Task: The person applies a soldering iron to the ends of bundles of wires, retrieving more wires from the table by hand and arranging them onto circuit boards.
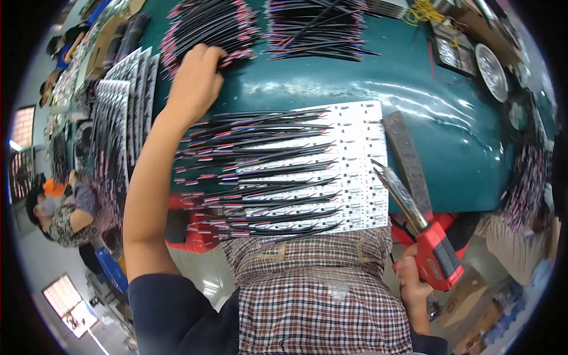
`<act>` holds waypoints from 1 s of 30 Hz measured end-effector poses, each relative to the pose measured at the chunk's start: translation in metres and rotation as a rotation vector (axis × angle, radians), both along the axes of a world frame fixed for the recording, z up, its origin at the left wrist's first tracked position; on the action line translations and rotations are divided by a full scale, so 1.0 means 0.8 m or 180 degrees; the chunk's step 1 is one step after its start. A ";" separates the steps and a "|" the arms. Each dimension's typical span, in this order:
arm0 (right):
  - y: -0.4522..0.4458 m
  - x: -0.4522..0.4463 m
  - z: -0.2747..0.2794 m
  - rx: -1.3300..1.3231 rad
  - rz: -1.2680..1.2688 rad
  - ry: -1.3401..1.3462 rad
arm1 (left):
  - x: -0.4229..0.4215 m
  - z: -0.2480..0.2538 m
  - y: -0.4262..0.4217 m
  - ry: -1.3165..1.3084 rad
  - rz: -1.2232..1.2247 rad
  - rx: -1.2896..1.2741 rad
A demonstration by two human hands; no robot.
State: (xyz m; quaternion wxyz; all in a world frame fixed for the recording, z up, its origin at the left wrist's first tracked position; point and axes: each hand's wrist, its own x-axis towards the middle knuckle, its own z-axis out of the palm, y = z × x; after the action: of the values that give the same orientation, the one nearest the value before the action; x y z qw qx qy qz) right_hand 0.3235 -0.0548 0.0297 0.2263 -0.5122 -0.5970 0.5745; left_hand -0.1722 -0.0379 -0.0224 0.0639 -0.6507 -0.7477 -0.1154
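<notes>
My left hand (198,77) is at the near edge of a pile of black cables (207,26) with red, white and blue wire ends. Its fingers are curled down against the pile, and what they pinch is hidden. In my right hand (409,278) is a red-and-black soldering gun (436,254), its metal tip pointing up and left beside the board. A white circuit board panel (358,142) lies in front of me, with rows of black cables (284,168) laid across it and their tinned ends over its left side.
A second cable pile (316,29) lies at the back, near yellow wire (423,12). A dark bar (408,160) lies right of the panel. Further right stand a metal dish (491,72) and a solder spool (519,115). Stacked panels (112,112) and a co-worker (65,213) are at left.
</notes>
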 end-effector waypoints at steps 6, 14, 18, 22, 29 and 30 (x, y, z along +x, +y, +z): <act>0.004 0.001 -0.004 0.0212 0.0301 -0.0132 | -0.001 -0.009 -0.002 -0.0659 0.0492 0.1017; 0.004 -0.008 0.000 0.0150 0.0213 0.0007 | 0.010 0.035 -0.014 -0.2680 0.0676 0.2580; 0.006 -0.003 -0.005 0.0249 0.0232 0.0047 | 0.011 0.023 -0.011 -0.2985 0.0665 0.2587; 0.014 -0.015 0.006 0.0119 0.0060 0.0227 | -0.004 0.018 0.006 -0.3262 0.0363 0.2633; 0.032 -0.040 0.005 0.0373 -0.0182 0.0406 | 0.086 0.097 0.061 -0.1701 0.0067 0.1565; 0.036 -0.043 0.002 0.0445 -0.0163 0.0483 | 0.109 0.104 0.060 -0.1994 0.0152 0.1001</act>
State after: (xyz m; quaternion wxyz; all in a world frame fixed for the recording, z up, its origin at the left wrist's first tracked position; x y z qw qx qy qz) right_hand 0.2890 -0.0260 0.0314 0.3206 -0.4652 -0.6035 0.5627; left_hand -0.0853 0.0100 0.0607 -0.0664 -0.5483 -0.7191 -0.4217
